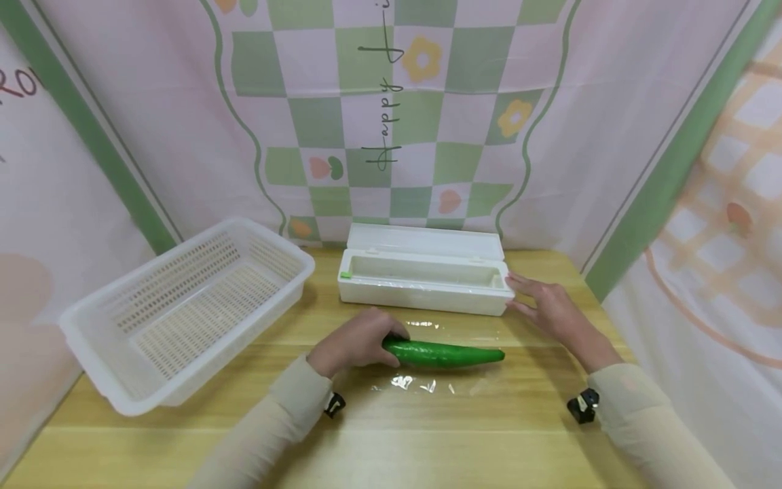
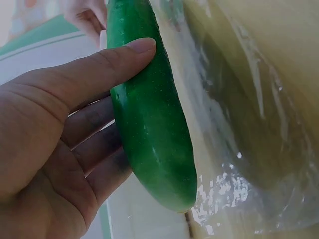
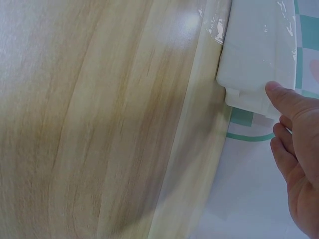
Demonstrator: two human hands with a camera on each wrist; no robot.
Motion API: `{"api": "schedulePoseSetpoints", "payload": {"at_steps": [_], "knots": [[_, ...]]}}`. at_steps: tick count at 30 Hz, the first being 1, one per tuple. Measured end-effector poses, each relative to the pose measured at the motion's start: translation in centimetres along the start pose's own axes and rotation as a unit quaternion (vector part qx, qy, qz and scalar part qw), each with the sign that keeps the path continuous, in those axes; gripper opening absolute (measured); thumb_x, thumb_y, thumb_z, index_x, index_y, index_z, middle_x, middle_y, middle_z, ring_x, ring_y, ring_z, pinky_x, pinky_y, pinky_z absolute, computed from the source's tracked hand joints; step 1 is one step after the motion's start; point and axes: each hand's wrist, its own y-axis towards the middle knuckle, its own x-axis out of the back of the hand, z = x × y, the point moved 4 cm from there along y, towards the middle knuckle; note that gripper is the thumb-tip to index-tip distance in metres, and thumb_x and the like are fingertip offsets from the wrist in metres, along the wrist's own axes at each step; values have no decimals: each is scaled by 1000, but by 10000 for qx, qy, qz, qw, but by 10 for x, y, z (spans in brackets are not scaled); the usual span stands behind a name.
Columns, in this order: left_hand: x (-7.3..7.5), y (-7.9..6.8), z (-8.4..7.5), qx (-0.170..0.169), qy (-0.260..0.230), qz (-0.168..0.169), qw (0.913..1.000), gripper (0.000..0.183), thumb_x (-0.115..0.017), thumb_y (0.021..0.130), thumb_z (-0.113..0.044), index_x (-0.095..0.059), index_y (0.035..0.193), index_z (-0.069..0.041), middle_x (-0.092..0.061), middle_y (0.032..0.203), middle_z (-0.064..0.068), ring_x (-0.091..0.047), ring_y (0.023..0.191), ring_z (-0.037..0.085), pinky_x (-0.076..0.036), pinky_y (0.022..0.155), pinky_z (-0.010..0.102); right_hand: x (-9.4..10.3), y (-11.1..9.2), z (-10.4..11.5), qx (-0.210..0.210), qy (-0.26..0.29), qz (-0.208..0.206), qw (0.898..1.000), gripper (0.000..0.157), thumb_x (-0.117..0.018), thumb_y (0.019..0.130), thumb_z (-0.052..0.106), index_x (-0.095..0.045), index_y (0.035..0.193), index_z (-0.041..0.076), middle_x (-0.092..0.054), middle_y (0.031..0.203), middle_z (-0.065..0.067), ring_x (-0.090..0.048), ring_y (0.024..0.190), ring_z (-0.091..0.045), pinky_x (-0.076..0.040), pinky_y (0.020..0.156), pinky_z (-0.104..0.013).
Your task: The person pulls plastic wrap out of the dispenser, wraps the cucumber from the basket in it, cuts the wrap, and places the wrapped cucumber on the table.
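Note:
My left hand [image 1: 363, 339] holds a green cucumber [image 1: 446, 354] by its left end, thumb on one side and fingers on the other. Beneath the cucumber a sheet of clear plastic film [image 1: 427, 386] lies spread on the table, shiny and wrinkled at its near edge. Behind it stands a long white cling film box [image 1: 421, 296], its lid raised at the back and a small green piece at its left corner. The right hand [image 1: 552, 309] touches the box's right end; in the right wrist view its thumb [image 3: 284, 97] rests at the box's corner, other fingers loosely bent.
A white perforated plastic basket [image 1: 293, 288] sits at an angle on the left of the wooden table [image 1: 427, 448]. Printed cloth [image 1: 391, 122] hangs behind the table and along both sides, close to the back of the box.

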Motion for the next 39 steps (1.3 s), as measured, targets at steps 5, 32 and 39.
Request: {"api": "schedulePoseSetpoints", "payload": {"at_steps": [5, 32, 39], "knots": [[-6, 3, -2, -28, 79, 60, 9999, 35, -93, 80, -21, -81, 112, -12, -81, 109, -1, -70, 96, 8, -59, 94, 27, -1, 0, -2, 94, 3, -93, 9999, 53, -87, 82, 2, -67, 129, -8, -65, 135, -30, -75, 74, -39, -59, 87, -55], [-20, 2, -1, 86, -181, 181, 9996, 39, -93, 80, -24, -80, 114, -12, -80, 107, -2, -67, 91, 6, -58, 93, 26, 2, -1, -1, -29, -49, 46, 10000, 54, -86, 84, 4, -66, 133, -8, -65, 136, -30, -76, 78, -40, -58, 91, -58], [-14, -4, 1, 256, -334, 155, 9990, 39, -91, 83, -23, -78, 119, -11, -79, 111, -2, -67, 96, 7, -58, 96, 27, 10, -1, 4, -76, -47, 218, 9997, 62, -88, 82, 8, -63, 137, -7, -64, 137, -33, -67, 116, -56, -55, 98, -66]]}}
